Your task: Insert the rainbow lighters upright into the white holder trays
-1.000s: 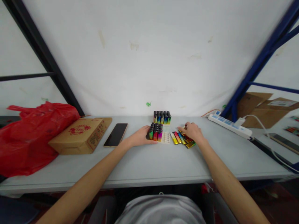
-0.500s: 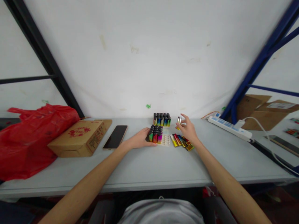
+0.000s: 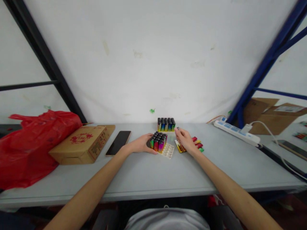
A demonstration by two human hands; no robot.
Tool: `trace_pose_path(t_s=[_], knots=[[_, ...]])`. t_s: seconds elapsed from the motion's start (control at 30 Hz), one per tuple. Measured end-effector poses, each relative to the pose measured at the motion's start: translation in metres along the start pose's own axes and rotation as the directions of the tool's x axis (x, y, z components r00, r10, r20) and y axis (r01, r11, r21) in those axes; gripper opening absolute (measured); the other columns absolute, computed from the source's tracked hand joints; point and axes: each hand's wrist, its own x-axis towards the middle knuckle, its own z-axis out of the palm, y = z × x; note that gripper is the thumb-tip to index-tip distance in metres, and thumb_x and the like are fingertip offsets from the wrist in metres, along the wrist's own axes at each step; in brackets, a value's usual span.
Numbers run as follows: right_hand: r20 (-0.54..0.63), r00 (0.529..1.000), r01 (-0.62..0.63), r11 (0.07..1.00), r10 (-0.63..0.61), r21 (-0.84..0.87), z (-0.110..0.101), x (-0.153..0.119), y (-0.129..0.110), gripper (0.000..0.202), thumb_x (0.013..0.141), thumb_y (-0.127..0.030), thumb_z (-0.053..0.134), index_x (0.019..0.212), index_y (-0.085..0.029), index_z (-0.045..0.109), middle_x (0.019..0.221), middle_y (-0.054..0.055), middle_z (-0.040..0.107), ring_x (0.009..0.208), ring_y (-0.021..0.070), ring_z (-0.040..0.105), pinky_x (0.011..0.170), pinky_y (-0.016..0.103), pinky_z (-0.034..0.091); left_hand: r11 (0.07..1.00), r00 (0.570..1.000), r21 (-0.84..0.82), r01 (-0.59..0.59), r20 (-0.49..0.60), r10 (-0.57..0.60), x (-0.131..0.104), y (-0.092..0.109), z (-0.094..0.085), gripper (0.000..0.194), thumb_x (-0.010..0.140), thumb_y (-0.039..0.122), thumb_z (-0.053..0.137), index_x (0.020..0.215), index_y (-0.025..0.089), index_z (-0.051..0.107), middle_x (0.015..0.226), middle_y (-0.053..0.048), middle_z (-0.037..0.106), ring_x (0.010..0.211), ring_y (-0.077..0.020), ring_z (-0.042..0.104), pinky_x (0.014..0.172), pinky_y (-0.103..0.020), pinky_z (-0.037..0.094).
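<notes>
My left hand is closed around the left side of a white tray with round sockets. Shiny multicoloured lighters with black tops stand upright in the tray's left part, while sockets on its right are bare. My right hand pinches a lighter, mostly hidden by the fingers, with its dark end showing at the fingertips. Below and beside this hand lie loose shiny lighters in gold, red and green, partly covered by it. Behind, a second block of upright lighters stands near the wall.
To the left are a phone, a cardboard box and a red plastic bag. A white power strip with a plugged-in cable lies on the right. An opened carton stands beyond the blue frame.
My right hand has moved left and down towards the tray with the lighter. The tray has turned and shifted slightly nearer under my left hand. The loose lighters lie in a different arrangement.
</notes>
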Motion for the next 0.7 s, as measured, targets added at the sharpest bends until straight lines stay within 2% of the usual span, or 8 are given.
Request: trace_pose_path(t_s=[0.13,0.23,0.37,0.5,0.7], knots=[[-0.105,0.991,0.054,0.962,-0.085,-0.269,0.004,-0.001,0.003,0.059,0.089,-0.073,0.050,0.060,-0.023,0.038,0.058,-0.004,0.035,0.056,0.0126,0.035,0.054,0.028,0.026,0.999,1.000,-0.048,-0.006,0.023,0.007,-0.002,0.000,-0.002,0.096,0.061,0.062,0.089,0.141,0.020,0.056,0.143,-0.012,0.063,0.131,-0.0343,0.059,0.115,-0.044,0.044],[-0.146,0.982,0.055,0.929,-0.116,-0.365,0.008,-0.002,0.003,0.056,0.088,-0.068,0.048,0.056,-0.024,0.034,0.055,-0.004,0.032,0.056,0.0128,0.033,0.055,0.029,0.024,0.999,1.000,-0.050,0.006,0.012,-0.005,-0.004,0.004,-0.002,0.098,0.061,0.061,0.090,0.141,0.019,0.055,0.142,-0.013,0.063,0.130,-0.0355,0.059,0.114,-0.046,0.044],[-0.146,0.978,0.077,0.912,-0.147,-0.402,0.012,-0.002,0.004,0.049,0.087,-0.060,0.046,0.055,-0.024,0.035,0.053,-0.004,0.035,0.055,0.0134,0.035,0.055,0.029,0.024,0.998,1.000,-0.060,0.011,-0.024,-0.013,-0.005,0.008,0.002,0.100,0.057,0.059,0.092,0.141,0.019,0.055,0.141,-0.013,0.063,0.128,-0.0365,0.060,0.113,-0.049,0.045],[-0.111,0.979,0.110,0.905,-0.169,-0.410,0.011,-0.003,0.003,0.048,0.090,-0.058,0.045,0.058,-0.024,0.037,0.054,-0.003,0.040,0.056,0.0143,0.038,0.056,0.029,0.026,0.997,0.999,-0.075,-0.009,-0.048,0.006,-0.006,0.009,0.004,0.098,0.057,0.058,0.092,0.139,0.019,0.057,0.140,-0.013,0.064,0.127,-0.0363,0.061,0.113,-0.049,0.045],[-0.029,0.974,0.190,0.882,-0.224,-0.431,0.005,-0.005,-0.009,0.042,0.099,-0.057,0.043,0.074,-0.023,0.045,0.066,-0.003,0.048,0.064,0.0152,0.045,0.061,0.027,0.031,0.998,0.997,-0.044,-0.036,-0.069,0.033,-0.005,0.010,0.005,0.094,0.060,0.058,0.091,0.138,0.018,0.058,0.138,-0.015,0.064,0.124,-0.0360,0.062,0.112,-0.049,0.046]])
